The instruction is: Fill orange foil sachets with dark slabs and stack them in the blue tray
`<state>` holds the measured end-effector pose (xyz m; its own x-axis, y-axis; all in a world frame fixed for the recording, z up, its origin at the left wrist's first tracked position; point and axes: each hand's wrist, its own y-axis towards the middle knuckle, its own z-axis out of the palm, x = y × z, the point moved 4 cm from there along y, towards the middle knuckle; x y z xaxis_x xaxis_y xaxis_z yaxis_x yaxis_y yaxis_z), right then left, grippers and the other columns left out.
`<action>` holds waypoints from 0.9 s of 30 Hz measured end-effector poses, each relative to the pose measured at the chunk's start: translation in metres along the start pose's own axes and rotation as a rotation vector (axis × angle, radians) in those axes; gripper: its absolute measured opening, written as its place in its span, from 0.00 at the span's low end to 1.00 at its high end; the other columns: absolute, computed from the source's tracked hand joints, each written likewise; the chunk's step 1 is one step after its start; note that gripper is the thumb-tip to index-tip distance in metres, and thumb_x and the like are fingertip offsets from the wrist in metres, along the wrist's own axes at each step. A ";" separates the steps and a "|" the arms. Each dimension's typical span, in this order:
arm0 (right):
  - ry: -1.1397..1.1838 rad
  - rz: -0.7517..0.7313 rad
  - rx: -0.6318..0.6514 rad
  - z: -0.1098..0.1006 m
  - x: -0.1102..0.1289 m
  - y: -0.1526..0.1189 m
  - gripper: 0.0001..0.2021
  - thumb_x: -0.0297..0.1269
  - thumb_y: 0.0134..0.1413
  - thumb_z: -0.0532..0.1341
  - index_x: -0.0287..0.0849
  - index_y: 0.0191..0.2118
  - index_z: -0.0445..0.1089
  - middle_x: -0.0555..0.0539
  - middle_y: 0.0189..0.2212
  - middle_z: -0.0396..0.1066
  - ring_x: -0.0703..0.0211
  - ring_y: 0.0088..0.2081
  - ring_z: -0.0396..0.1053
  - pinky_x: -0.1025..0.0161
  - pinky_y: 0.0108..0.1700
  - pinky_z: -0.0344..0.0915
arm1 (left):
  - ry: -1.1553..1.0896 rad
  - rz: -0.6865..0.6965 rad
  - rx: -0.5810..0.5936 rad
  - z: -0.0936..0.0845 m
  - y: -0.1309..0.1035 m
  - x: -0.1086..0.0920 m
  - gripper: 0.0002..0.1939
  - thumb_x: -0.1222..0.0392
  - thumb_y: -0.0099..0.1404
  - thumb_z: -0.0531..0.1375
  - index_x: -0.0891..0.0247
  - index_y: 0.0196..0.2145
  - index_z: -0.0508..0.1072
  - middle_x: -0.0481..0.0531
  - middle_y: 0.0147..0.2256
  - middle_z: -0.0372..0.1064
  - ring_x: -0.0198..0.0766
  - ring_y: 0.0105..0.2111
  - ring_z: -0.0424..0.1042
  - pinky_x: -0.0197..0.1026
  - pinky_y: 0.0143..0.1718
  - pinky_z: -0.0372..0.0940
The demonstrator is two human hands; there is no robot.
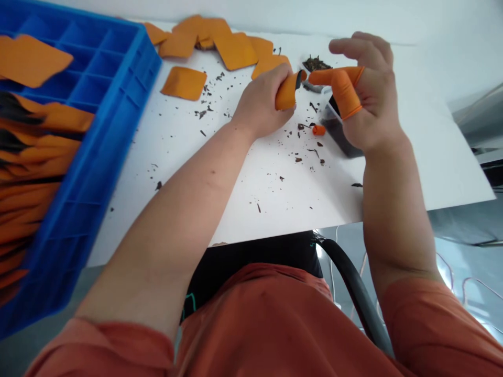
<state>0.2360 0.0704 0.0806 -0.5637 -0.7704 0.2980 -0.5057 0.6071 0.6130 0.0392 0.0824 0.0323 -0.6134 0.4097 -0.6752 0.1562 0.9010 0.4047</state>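
Observation:
My left hand (263, 102) is closed around a curled orange pouch (286, 93) with a dark inner edge at its open end. Orange finger cots cover the thumb and index finger of my right hand (365, 94). That index fingertip is at the pouch's open end; whether it touches cannot be made out. My other right fingers are stretched out and apart. Beyond them is a small heap of dried dark leaf bits (315, 64). Under my right hand stands a clear plastic container (341, 131) with dark contents, partly hidden. A loose orange finger cot (318, 130) lies beside it.
A blue divided crate (118, 120) on the left holds several orange pouches (43, 157). Flat orange pieces (236, 51) lie along the back of the white table (236, 209), and a single orange piece (184, 82) lies nearer. Dark crumbs are scattered about. A black chair armrest (353, 283) sits below the table edge.

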 end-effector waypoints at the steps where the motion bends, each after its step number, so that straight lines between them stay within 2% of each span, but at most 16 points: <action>1: 0.011 -0.016 0.002 0.001 0.003 0.000 0.24 0.57 0.75 0.49 0.60 0.51 0.82 0.52 0.64 0.72 0.44 0.71 0.61 0.43 0.77 0.57 | -0.005 -0.001 -0.006 0.000 0.000 -0.001 0.11 0.54 0.56 0.63 0.48 0.33 0.62 0.52 0.40 0.74 0.56 0.44 0.73 0.61 0.46 0.64; 5: 0.011 -0.069 0.042 0.009 0.014 -0.002 0.25 0.58 0.75 0.47 0.60 0.53 0.81 0.51 0.65 0.71 0.45 0.71 0.61 0.42 0.76 0.58 | -0.006 -0.016 -0.011 0.000 -0.001 -0.001 0.14 0.52 0.56 0.63 0.50 0.34 0.60 0.52 0.40 0.74 0.55 0.44 0.73 0.59 0.45 0.64; 11: -0.014 0.009 0.075 0.013 0.009 -0.002 0.21 0.54 0.75 0.50 0.59 0.49 0.80 0.52 0.66 0.70 0.43 0.72 0.60 0.38 0.76 0.57 | -0.021 -0.025 -0.002 0.001 0.000 0.001 0.13 0.54 0.54 0.64 0.48 0.33 0.62 0.52 0.38 0.73 0.56 0.43 0.71 0.59 0.44 0.62; 14: -0.042 0.002 0.097 0.013 0.010 -0.002 0.19 0.52 0.74 0.52 0.57 0.49 0.80 0.50 0.67 0.69 0.40 0.74 0.58 0.35 0.77 0.54 | 0.001 -0.021 0.022 0.002 -0.001 -0.001 0.13 0.56 0.55 0.63 0.51 0.31 0.60 0.52 0.36 0.72 0.53 0.40 0.70 0.56 0.41 0.62; 16: -0.091 -0.007 0.150 0.016 0.013 -0.002 0.17 0.51 0.73 0.54 0.56 0.50 0.80 0.50 0.71 0.65 0.38 0.76 0.55 0.32 0.78 0.50 | -0.010 -0.002 0.031 0.002 -0.003 -0.006 0.14 0.57 0.57 0.63 0.53 0.30 0.58 0.52 0.35 0.71 0.49 0.37 0.68 0.54 0.40 0.60; 19: -0.144 -0.002 0.256 0.025 0.019 -0.004 0.14 0.52 0.71 0.57 0.59 0.48 0.79 0.56 0.74 0.59 0.38 0.78 0.49 0.30 0.80 0.46 | -0.042 0.022 0.088 0.006 -0.005 -0.013 0.15 0.58 0.59 0.64 0.54 0.28 0.58 0.51 0.32 0.69 0.45 0.34 0.64 0.51 0.38 0.57; 22: -0.154 0.013 0.331 0.033 0.024 -0.006 0.13 0.53 0.71 0.58 0.60 0.42 0.80 0.61 0.73 0.60 0.39 0.79 0.46 0.26 0.79 0.44 | 0.001 -0.015 0.155 0.009 -0.006 -0.017 0.15 0.60 0.57 0.66 0.55 0.28 0.60 0.50 0.29 0.66 0.43 0.33 0.60 0.49 0.38 0.56; 27: -0.212 0.034 0.323 0.033 0.026 -0.006 0.17 0.57 0.71 0.57 0.59 0.38 0.80 0.63 0.72 0.61 0.37 0.80 0.44 0.22 0.80 0.38 | 0.026 -0.018 0.139 0.005 -0.006 -0.021 0.11 0.58 0.57 0.65 0.54 0.29 0.64 0.50 0.27 0.64 0.43 0.34 0.58 0.49 0.39 0.54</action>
<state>0.2030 0.0537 0.0606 -0.6890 -0.7121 0.1351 -0.6452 0.6875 0.3331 0.0545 0.0686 0.0410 -0.6364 0.3913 -0.6647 0.2498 0.9199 0.3023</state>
